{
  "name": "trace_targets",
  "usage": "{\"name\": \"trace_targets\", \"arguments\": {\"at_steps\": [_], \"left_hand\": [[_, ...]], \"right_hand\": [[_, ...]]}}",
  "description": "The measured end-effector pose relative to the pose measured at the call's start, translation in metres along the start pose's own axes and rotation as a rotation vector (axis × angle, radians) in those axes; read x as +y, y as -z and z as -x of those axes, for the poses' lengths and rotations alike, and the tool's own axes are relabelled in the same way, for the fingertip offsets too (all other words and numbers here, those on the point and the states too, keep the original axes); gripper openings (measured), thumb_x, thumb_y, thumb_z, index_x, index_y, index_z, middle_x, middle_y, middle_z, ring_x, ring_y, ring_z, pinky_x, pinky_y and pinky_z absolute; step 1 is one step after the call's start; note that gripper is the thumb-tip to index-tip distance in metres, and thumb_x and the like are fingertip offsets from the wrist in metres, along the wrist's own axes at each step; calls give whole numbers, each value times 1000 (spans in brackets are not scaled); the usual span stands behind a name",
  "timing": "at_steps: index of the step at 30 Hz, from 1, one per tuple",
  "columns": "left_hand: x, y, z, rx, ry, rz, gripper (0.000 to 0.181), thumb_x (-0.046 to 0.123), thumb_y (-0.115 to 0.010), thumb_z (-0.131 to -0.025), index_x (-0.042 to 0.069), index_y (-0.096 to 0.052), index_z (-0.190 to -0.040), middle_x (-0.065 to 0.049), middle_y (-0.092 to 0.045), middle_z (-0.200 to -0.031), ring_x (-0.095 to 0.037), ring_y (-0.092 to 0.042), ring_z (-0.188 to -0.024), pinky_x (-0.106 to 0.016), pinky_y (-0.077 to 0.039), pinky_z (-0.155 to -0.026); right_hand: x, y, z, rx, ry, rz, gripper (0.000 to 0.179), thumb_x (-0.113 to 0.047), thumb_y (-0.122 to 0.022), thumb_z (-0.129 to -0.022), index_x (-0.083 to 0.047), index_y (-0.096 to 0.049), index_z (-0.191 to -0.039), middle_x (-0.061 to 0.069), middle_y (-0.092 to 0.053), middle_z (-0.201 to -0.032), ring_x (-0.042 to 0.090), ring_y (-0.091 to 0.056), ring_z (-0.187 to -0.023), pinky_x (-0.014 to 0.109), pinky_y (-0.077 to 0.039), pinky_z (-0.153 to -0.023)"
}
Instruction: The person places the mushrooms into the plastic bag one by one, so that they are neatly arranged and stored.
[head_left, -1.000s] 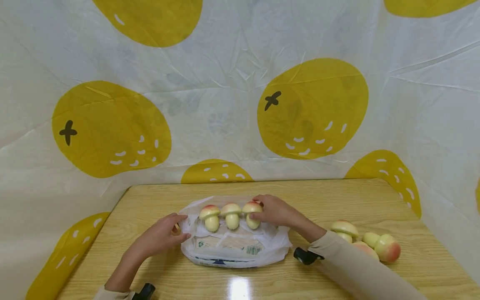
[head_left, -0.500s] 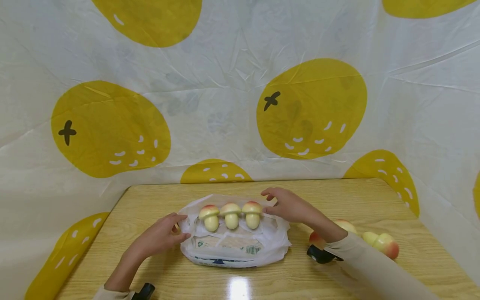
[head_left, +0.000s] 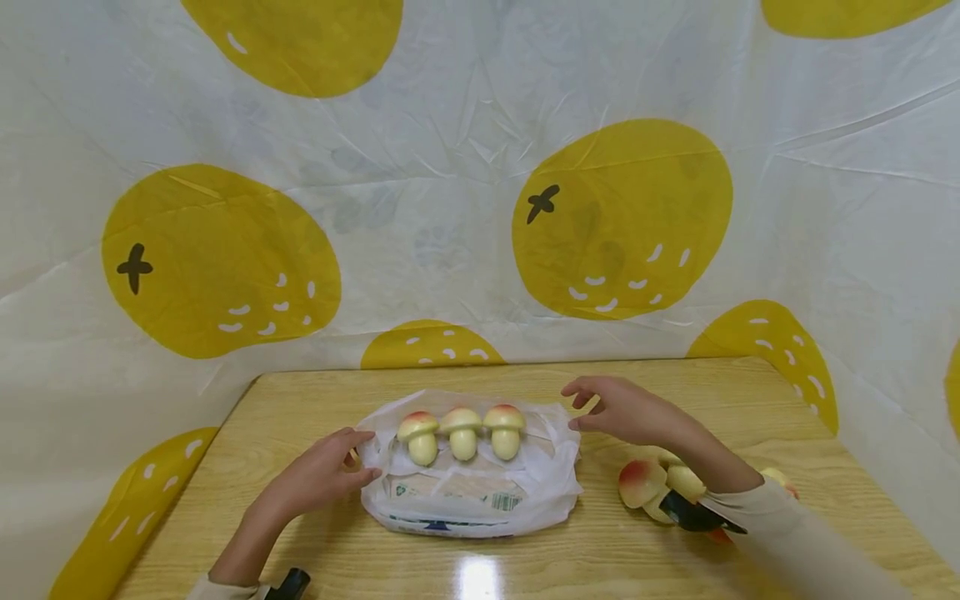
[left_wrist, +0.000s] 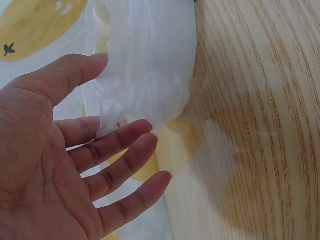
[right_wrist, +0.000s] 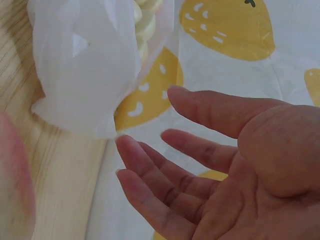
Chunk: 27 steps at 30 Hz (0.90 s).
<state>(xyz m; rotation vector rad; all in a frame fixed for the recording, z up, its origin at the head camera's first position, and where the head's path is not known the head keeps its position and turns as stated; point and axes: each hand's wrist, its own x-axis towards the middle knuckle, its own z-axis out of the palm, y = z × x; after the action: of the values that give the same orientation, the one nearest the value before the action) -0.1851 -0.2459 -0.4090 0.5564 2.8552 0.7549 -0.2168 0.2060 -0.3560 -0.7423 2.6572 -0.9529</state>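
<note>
A white plastic bag (head_left: 551,500) with printed markings and a barcode lies spread at the middle of the wooden table. In its opening stand three mushroom-shaped pieces in a row: left (head_left: 422,437), middle (head_left: 462,433) and right (head_left: 504,432), pale yellow with red-tinged caps. At the bag's left edge my left hand (head_left: 322,467) has loosely bent, spread fingers; in the left wrist view its fingers touch the plastic. My right hand (head_left: 626,408) hovers just off the bag's right edge, fingers relaxed and apart, holding nothing.
More mushroom-shaped pieces (head_left: 641,485) lie on the table (head_left: 525,567) beneath my right forearm, which partly hides them. A white cloth (head_left: 427,233) printed with large yellow fruit hangs behind and beside the table.
My right hand has let go of the rightmost mushroom-shaped piece and moved right, away from it, past the bag's edge. My left hand has stayed in place.
</note>
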Motion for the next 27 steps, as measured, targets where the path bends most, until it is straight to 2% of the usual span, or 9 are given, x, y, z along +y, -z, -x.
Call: {"name": "trace_targets", "arguments": {"at_steps": [8,16,19,23,27], "left_hand": [[-1,-1,1,4,1,4,62,33,-77,-91,-7,-59,-135,-1,-63,-105,-14,-58,-87,-25,-49,-69],[-2,-1,2,2,0,10,63,34,-77,-92,-7,-59,-135,-1,-63,-105,-14,-58,-86,-25,-49,-69],[-3,-1,2,6,-6,2,63,34,-76,-92,-7,-59,-136,-1,-63,-105,-14,-58,-87,-25,-49,-70],[-4,-1,2,11,-18,-7,62,34,-76,-92,-7,-59,-136,-2,-63,-105,-14,-59,-87,-25,-50,-69],[-4,0,2,10,-15,-10,62,34,-76,-92,-7,-59,-136,-2,-63,-105,-15,-59,-87,-25,-50,-69]], "right_hand": [[14,9,23,-99,14,-29,45,-18,-75,-93,0,-61,-132,14,-66,-118,25,-70,-98,37,-57,-83],[26,13,41,-171,48,-120,50,-18,-75,-94,0,-57,-137,18,-61,-125,39,-66,-109,35,-57,-83],[30,15,47,-191,41,-140,50,-19,-74,-95,-3,-57,-138,18,-59,-128,42,-63,-113,39,-57,-87],[36,16,53,-207,57,-127,50,-21,-72,-96,-6,-56,-140,18,-58,-132,42,-61,-116,49,-54,-92],[41,17,59,-221,95,-88,50,-23,-72,-96,-8,-55,-141,15,-59,-134,40,-61,-117,45,-54,-92]]}}
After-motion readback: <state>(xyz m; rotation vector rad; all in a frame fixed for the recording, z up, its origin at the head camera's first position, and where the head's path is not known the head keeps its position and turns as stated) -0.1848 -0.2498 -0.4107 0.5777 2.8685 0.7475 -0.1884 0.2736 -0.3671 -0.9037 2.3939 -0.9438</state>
